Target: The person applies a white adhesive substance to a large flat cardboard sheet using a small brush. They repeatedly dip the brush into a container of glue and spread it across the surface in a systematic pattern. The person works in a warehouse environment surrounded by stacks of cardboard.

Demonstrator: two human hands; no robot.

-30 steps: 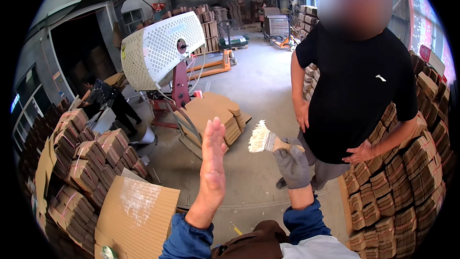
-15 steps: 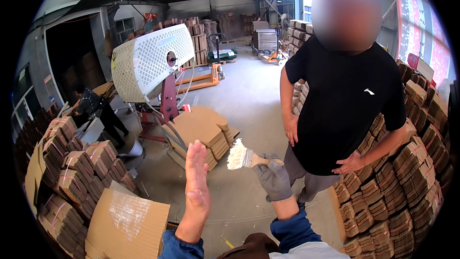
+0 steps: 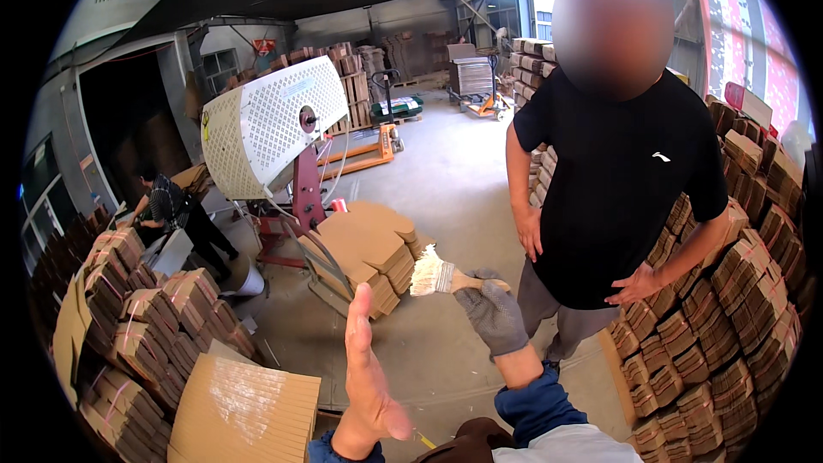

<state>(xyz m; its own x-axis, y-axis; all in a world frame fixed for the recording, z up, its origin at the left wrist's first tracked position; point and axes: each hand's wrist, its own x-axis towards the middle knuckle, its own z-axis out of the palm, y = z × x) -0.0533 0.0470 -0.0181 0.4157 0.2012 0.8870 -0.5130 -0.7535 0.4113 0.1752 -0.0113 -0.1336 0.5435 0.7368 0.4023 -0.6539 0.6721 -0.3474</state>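
Note:
My right hand (image 3: 493, 315), in a grey knitted glove, is closed round the wooden handle of a flat paintbrush (image 3: 441, 277). The pale bristles of the brush point left and look coated in something whitish. My bare left hand (image 3: 370, 377) is raised edge-on with straight fingers and the thumb apart, holding nothing. Below and left of it lies a stack of corrugated cardboard sheets (image 3: 244, 407), its top smeared with a shiny whitish patch. Between the brush and a machine, a pile of cut cardboard pieces (image 3: 360, 240) rests low down.
A person in a black shirt (image 3: 626, 180) stands close by on the right, hands on hips. Strapped cardboard bundles (image 3: 716, 317) line the right, and more bundles (image 3: 146, 334) the left. A machine with a perforated white guard (image 3: 274, 124) stands ahead. Another person (image 3: 176, 206) bends at far left.
My left hand has dropped lower and turned, its thumb now pointing right. The brush stays in my right hand, almost unmoved. My view has shifted slightly.

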